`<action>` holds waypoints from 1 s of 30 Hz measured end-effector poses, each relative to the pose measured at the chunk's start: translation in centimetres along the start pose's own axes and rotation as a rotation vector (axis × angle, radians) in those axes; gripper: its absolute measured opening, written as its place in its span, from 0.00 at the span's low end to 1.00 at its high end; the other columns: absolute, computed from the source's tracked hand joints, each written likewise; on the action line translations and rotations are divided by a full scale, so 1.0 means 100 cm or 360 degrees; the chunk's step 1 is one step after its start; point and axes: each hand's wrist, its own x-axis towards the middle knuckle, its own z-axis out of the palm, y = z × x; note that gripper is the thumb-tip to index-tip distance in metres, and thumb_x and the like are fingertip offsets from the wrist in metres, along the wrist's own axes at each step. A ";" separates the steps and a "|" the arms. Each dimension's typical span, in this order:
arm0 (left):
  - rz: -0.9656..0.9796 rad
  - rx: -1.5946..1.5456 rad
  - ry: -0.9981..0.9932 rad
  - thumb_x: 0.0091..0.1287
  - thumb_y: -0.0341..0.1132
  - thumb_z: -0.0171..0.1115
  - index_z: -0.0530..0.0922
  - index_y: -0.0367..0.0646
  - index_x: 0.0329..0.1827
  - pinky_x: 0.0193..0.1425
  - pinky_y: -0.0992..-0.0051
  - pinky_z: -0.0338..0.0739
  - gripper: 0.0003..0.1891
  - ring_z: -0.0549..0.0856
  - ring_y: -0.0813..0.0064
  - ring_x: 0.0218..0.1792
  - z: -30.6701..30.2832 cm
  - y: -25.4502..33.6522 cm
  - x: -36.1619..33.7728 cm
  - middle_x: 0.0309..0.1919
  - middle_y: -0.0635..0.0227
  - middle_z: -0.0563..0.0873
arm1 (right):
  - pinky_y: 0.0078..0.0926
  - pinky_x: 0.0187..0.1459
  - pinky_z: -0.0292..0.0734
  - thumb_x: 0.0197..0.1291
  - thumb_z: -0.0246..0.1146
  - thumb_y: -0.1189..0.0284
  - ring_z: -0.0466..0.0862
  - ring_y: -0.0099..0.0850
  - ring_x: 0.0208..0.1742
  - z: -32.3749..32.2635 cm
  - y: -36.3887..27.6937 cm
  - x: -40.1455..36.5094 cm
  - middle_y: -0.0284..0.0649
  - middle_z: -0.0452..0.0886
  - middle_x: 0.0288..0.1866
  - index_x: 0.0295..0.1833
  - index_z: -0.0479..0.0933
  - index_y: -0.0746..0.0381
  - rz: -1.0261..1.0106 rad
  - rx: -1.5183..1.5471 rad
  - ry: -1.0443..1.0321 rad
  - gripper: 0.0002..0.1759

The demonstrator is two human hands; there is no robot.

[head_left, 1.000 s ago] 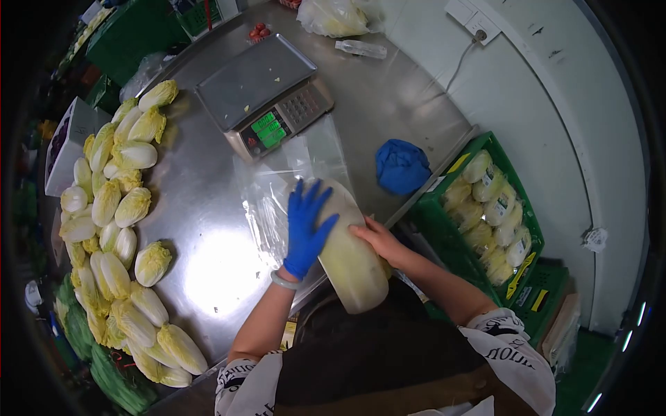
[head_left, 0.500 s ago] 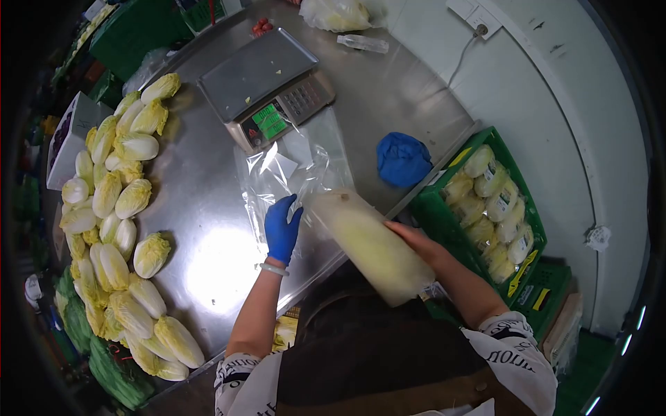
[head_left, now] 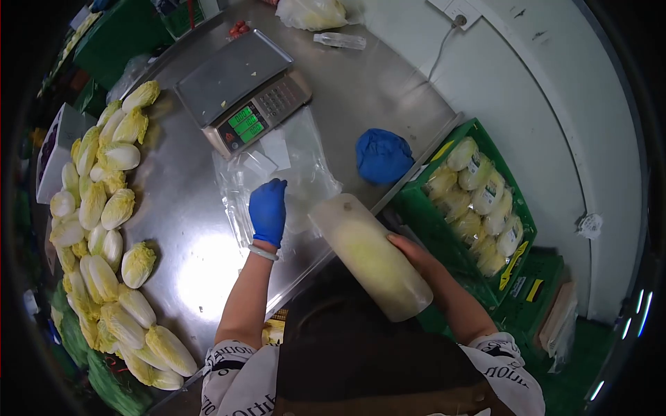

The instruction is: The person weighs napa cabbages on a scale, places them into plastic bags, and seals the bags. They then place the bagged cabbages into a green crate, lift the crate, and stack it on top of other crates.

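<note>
My right hand (head_left: pixel 411 255) grips the side of a cloudy, see-through plastic cylinder (head_left: pixel 374 260), which slants over the table's front edge. Something pale yellow-green shows through its wall, perhaps a cabbage. My left hand (head_left: pixel 268 211), in a blue glove, is closed above a stack of clear plastic bags (head_left: pixel 312 163); whatever its fingers hold, if anything, is hidden. Small white paper pieces (head_left: pixel 276 149) lie on the bags. Just beyond them stands a weighing scale (head_left: pixel 243 93) with a lit green display.
Napa cabbages (head_left: pixel 104 277) are piled along the left of the steel table (head_left: pixel 177 208). A blue bundle (head_left: pixel 383 157) sits near the right edge. Beside the table, a green crate (head_left: pixel 444 197) holds several wrapped cabbages. A clear plastic bottle (head_left: pixel 340 41) lies at the back.
My left hand's fingers have closed, and the bags beneath lie flatter. The cylinder has tipped slightly in my right hand. The whole view has shifted a little.
</note>
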 end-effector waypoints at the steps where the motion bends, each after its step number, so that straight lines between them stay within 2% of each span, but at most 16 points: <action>1: -0.0045 -0.0088 -0.0023 0.62 0.28 0.56 0.82 0.44 0.46 0.49 0.63 0.75 0.11 0.82 0.58 0.45 -0.002 0.000 0.002 0.45 0.60 0.85 | 0.28 0.55 0.73 0.70 0.51 0.57 0.77 0.26 0.55 0.001 0.002 0.005 0.40 0.78 0.57 0.67 0.67 0.62 -0.0050 -0.0057 -0.0045 0.27; 5: -0.0011 -0.0620 -0.0085 0.61 0.29 0.62 0.84 0.44 0.43 0.52 0.63 0.75 0.09 0.82 0.59 0.46 -0.015 0.020 0.006 0.46 0.61 0.85 | 0.27 0.55 0.73 0.69 0.53 0.57 0.77 0.25 0.55 0.016 -0.002 0.024 0.39 0.78 0.56 0.68 0.67 0.63 -0.0235 -0.0327 -0.0126 0.28; 8: 0.0031 -0.0672 -0.0163 0.60 0.29 0.64 0.85 0.43 0.43 0.55 0.63 0.74 0.09 0.81 0.58 0.51 -0.038 0.042 0.010 0.47 0.62 0.85 | 0.26 0.57 0.71 0.68 0.55 0.57 0.77 0.25 0.56 0.022 -0.004 0.030 0.38 0.78 0.56 0.68 0.66 0.63 -0.0232 -0.0308 -0.0016 0.29; 10: 0.0178 -0.0688 -0.0166 0.60 0.28 0.63 0.85 0.43 0.43 0.59 0.60 0.72 0.09 0.78 0.55 0.56 -0.037 0.051 0.004 0.50 0.61 0.84 | 0.25 0.57 0.70 0.68 0.56 0.57 0.77 0.25 0.56 0.026 -0.003 0.033 0.38 0.78 0.56 0.68 0.67 0.64 -0.0244 -0.0278 0.0058 0.29; 12: 0.0124 -0.0937 -0.0272 0.60 0.27 0.61 0.83 0.43 0.49 0.70 0.59 0.63 0.14 0.70 0.52 0.66 -0.036 0.075 -0.005 0.57 0.58 0.80 | 0.25 0.58 0.70 0.68 0.55 0.58 0.77 0.26 0.55 0.032 -0.002 0.037 0.38 0.78 0.56 0.67 0.67 0.64 -0.0310 -0.0307 0.0108 0.28; 14: 0.0030 -0.1247 -0.0343 0.62 0.29 0.60 0.81 0.43 0.54 0.73 0.57 0.57 0.16 0.67 0.54 0.70 -0.044 0.097 -0.002 0.59 0.58 0.79 | 0.25 0.58 0.70 0.68 0.55 0.59 0.77 0.26 0.56 0.038 -0.003 0.042 0.38 0.78 0.57 0.67 0.67 0.65 -0.0326 -0.0244 0.0103 0.28; 16: 0.0405 -0.1198 -0.0530 0.64 0.30 0.58 0.79 0.42 0.56 0.75 0.55 0.54 0.16 0.68 0.54 0.69 -0.074 0.114 0.015 0.58 0.58 0.80 | 0.26 0.58 0.70 0.69 0.55 0.60 0.76 0.27 0.56 0.041 0.001 0.046 0.39 0.77 0.58 0.67 0.66 0.65 -0.0434 -0.0096 0.0118 0.27; 17: 0.0565 -0.1293 -0.0726 0.65 0.30 0.58 0.78 0.42 0.57 0.75 0.54 0.52 0.17 0.70 0.56 0.68 -0.080 0.119 0.016 0.59 0.59 0.79 | 0.26 0.58 0.70 0.69 0.55 0.60 0.76 0.27 0.57 0.040 0.009 0.049 0.39 0.76 0.59 0.68 0.66 0.64 -0.0529 0.0015 0.0131 0.27; 18: 0.0678 -0.1517 -0.0892 0.65 0.28 0.58 0.78 0.42 0.56 0.74 0.57 0.57 0.16 0.72 0.56 0.66 -0.090 0.125 0.019 0.57 0.60 0.80 | 0.27 0.59 0.70 0.69 0.54 0.61 0.76 0.27 0.57 0.037 0.015 0.055 0.39 0.76 0.59 0.68 0.66 0.64 -0.0630 0.0121 0.0142 0.27; 20: 0.0402 -0.1874 -0.0612 0.65 0.25 0.59 0.73 0.40 0.63 0.72 0.61 0.61 0.21 0.72 0.61 0.66 -0.081 0.115 0.008 0.61 0.59 0.77 | 0.27 0.60 0.70 0.68 0.56 0.62 0.75 0.29 0.59 0.036 0.011 0.061 0.41 0.74 0.61 0.69 0.64 0.64 -0.0704 -0.0011 0.0161 0.28; 22: -0.0933 -0.1904 0.0134 0.64 0.24 0.60 0.64 0.37 0.69 0.69 0.68 0.65 0.29 0.72 0.66 0.65 -0.107 0.127 0.020 0.65 0.57 0.71 | 0.27 0.60 0.69 0.67 0.58 0.63 0.74 0.30 0.60 0.060 -0.009 0.045 0.42 0.74 0.61 0.70 0.63 0.64 -0.0789 -0.0175 0.0191 0.30; 23: -0.0918 -0.1746 0.0282 0.63 0.26 0.64 0.58 0.34 0.72 0.68 0.72 0.66 0.35 0.71 0.70 0.64 -0.104 0.110 0.021 0.68 0.56 0.65 | 0.28 0.63 0.67 0.66 0.59 0.61 0.72 0.31 0.63 0.064 -0.009 0.047 0.44 0.72 0.63 0.71 0.61 0.67 -0.0807 -0.0289 0.0236 0.33; 24: -0.1240 -0.1899 0.0056 0.65 0.33 0.64 0.60 0.35 0.71 0.66 0.74 0.68 0.33 0.73 0.70 0.62 -0.072 0.085 -0.004 0.66 0.58 0.70 | 0.29 0.64 0.65 0.65 0.60 0.61 0.71 0.33 0.64 0.071 -0.007 0.051 0.46 0.72 0.63 0.71 0.60 0.68 -0.0919 -0.0408 0.0276 0.34; 26: -0.2053 -0.3081 -0.1038 0.70 0.41 0.59 0.60 0.37 0.72 0.65 0.71 0.70 0.31 0.75 0.70 0.61 -0.089 0.087 -0.030 0.63 0.60 0.73 | 0.31 0.66 0.63 0.64 0.61 0.60 0.70 0.36 0.66 0.085 -0.006 0.061 0.49 0.70 0.65 0.71 0.59 0.69 -0.1139 -0.0661 0.0351 0.36; 27: -0.2073 -0.3024 -0.0994 0.71 0.44 0.56 0.61 0.39 0.72 0.64 0.70 0.71 0.30 0.75 0.69 0.60 -0.097 0.101 -0.045 0.62 0.60 0.75 | 0.34 0.69 0.58 0.63 0.62 0.59 0.66 0.43 0.70 0.090 -0.011 0.065 0.55 0.66 0.68 0.70 0.59 0.71 -0.1114 -0.0752 0.0454 0.38; 30: -0.2320 -0.3057 -0.1077 0.74 0.48 0.50 0.61 0.40 0.71 0.65 0.66 0.71 0.29 0.75 0.66 0.61 -0.123 0.110 -0.073 0.62 0.59 0.75 | 0.36 0.71 0.55 0.63 0.62 0.58 0.61 0.49 0.73 0.102 -0.010 0.064 0.60 0.61 0.71 0.70 0.59 0.72 -0.1089 -0.1083 0.0427 0.39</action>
